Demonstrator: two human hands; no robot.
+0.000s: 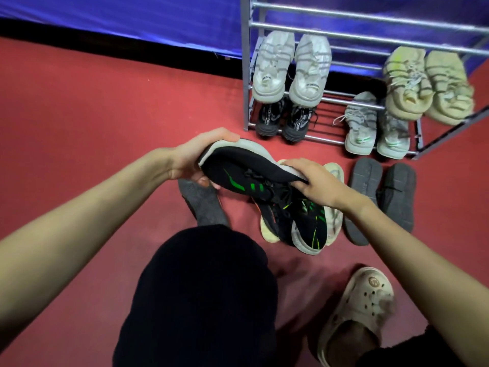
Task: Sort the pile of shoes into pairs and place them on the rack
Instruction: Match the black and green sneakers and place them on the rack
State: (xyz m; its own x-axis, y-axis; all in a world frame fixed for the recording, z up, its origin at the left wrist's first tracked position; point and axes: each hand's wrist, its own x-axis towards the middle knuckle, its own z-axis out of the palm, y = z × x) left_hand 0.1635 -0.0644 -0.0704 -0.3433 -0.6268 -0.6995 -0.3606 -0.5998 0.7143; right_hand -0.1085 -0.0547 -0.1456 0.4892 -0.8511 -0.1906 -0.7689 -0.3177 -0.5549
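Observation:
I hold a black sneaker with green stripes [238, 168] above the floor, tipped on its side. My left hand [195, 157] grips its toe end and my right hand [315, 181] grips its heel end. Below it on the red floor lies a matching black and green sneaker [309, 229], resting on a cream shoe [334, 218]. A grey shoe [203, 205] lies sole-up under my left hand. Two dark grey shoes [381, 200] lie sole-up at the right. The metal rack [344, 102] holds white sneakers [291, 67], cream sneakers [428, 83], black sneakers [283, 120] and grey sneakers [375, 128].
A blue curtain [132, 19] hangs behind the rack and along the back. My knee in dark trousers [201, 295] is at bottom centre. My foot in a beige clog [360, 311] stands at bottom right. Red floor [92, 107] stretches to the left.

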